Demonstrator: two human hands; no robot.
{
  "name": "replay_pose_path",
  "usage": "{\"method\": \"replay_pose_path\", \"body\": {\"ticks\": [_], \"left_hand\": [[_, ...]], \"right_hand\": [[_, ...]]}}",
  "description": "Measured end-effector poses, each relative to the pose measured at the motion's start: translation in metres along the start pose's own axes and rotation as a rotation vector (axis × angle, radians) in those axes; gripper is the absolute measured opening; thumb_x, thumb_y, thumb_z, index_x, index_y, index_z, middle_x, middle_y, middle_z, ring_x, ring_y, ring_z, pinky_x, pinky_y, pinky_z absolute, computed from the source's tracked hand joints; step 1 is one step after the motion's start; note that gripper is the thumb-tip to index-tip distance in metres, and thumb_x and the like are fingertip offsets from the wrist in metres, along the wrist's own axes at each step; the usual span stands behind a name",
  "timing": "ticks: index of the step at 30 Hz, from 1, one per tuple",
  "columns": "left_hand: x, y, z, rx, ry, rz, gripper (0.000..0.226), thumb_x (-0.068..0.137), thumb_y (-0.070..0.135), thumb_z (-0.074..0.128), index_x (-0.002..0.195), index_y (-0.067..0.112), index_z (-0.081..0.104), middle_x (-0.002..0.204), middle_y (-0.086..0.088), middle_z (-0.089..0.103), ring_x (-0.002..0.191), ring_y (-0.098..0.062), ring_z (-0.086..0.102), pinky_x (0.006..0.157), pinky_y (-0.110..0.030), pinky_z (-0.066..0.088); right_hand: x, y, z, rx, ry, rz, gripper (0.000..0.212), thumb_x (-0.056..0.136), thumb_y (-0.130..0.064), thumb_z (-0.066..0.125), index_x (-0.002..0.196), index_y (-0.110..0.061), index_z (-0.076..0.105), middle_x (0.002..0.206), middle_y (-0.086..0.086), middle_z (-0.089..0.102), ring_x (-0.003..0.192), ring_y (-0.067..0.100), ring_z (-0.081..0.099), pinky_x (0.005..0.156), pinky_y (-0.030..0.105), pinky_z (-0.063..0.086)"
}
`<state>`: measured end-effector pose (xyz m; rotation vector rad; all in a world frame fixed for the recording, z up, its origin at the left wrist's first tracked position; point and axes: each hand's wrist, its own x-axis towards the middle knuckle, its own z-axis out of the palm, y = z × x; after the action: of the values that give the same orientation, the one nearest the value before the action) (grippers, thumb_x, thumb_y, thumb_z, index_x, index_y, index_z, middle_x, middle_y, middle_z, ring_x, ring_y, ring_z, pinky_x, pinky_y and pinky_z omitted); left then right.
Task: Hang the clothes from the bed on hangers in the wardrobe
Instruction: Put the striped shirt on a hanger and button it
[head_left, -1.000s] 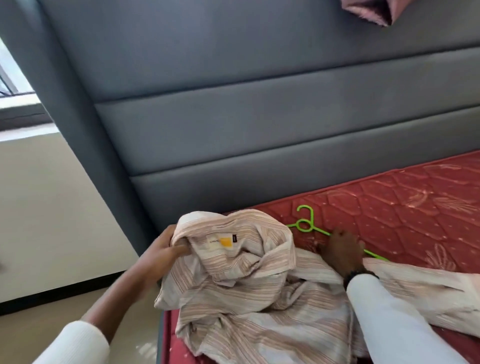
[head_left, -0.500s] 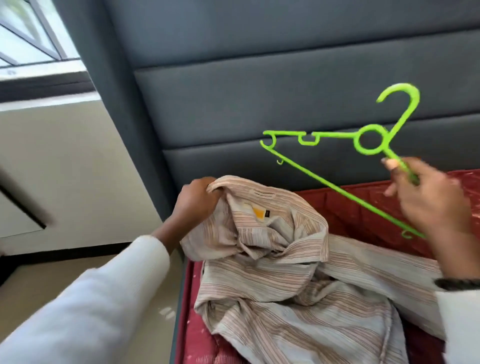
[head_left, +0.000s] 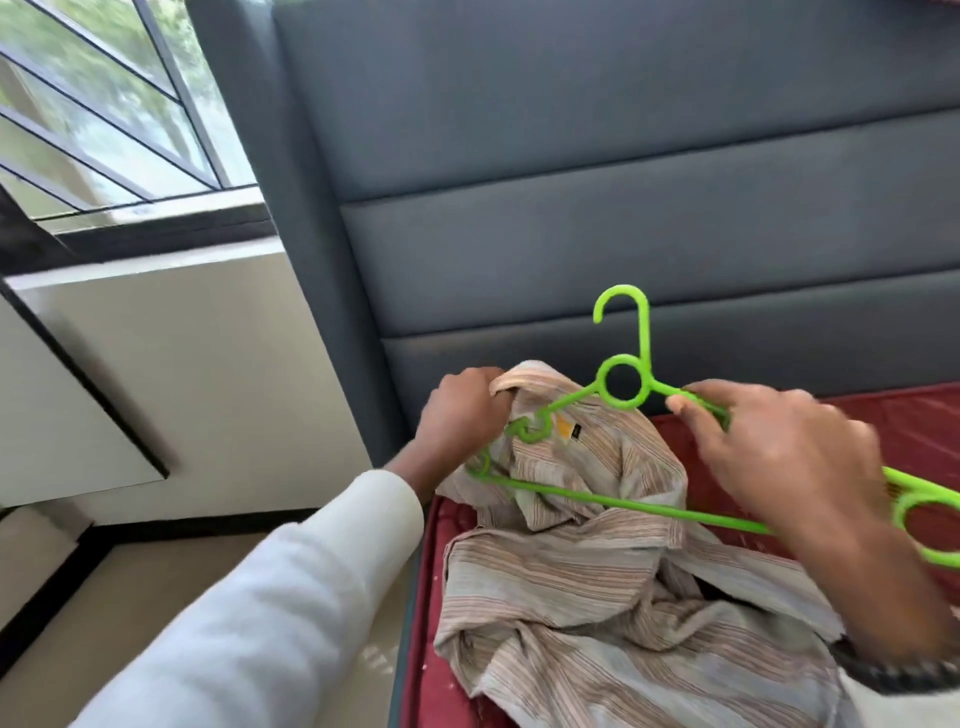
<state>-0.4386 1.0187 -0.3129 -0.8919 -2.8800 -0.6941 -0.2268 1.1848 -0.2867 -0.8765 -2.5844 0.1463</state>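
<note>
Grey headboard (head_left: 571, 156) backs the red mattress (head_left: 727, 431) where the striped shirt (head_left: 571, 571) lies. Since a moment ago the green hanger (head_left: 623, 384) has swung down to its collar (at nine o'clock), right hand (head_left: 769, 457) pinching it, left hand (head_left: 462, 410) gripping collar; threading looks imminent.

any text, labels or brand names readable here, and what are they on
None can be read.
Neck label inside the striped shirt collar: an orange-yellow patch beside a small dark tab; any print on them is too small and blurred to read.
Green hanger: no marking visible.
</note>
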Motion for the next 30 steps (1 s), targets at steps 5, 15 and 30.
{"method": "replay_pose_path", "body": {"ticks": [5,15,30], "left_hand": [[0.006,-0.023,0.002,0.109,0.081,-0.018,0.028,0.095,0.043,0.047,0.116,0.037,0.065,0.108,-0.007,0.071,0.100,-0.039,0.063,0.076,-0.037,0.045],[0.021,-0.044,0.028,0.101,0.099,-0.077,0.028,0.097,0.042,0.045,0.107,0.026,0.066,0.105,-0.013,0.069,0.096,-0.042,0.063,0.073,-0.038,0.045],[0.018,-0.011,0.066,-0.113,0.067,-0.063,0.027,0.101,0.028,0.045,0.109,0.014,0.067,0.107,-0.016,0.069,0.095,-0.040,0.058,0.074,-0.033,0.035]], "right_hand": [[0.010,0.036,-0.011,0.072,0.053,0.140,0.046,0.090,-0.072,0.042,0.117,-0.045,0.067,0.097,0.015,0.072,0.094,0.042,0.065,0.080,0.042,0.052],[0.015,0.060,-0.023,0.176,-0.056,0.234,0.042,0.090,-0.076,0.041,0.115,-0.052,0.064,0.099,0.003,0.073,0.104,0.035,0.062,0.086,0.043,0.047],[0.003,-0.013,0.036,0.018,0.017,0.032,0.037,0.103,-0.054,0.036,0.119,-0.034,0.062,0.098,0.006,0.072,0.096,0.036,0.068,0.066,0.036,0.031]]}}
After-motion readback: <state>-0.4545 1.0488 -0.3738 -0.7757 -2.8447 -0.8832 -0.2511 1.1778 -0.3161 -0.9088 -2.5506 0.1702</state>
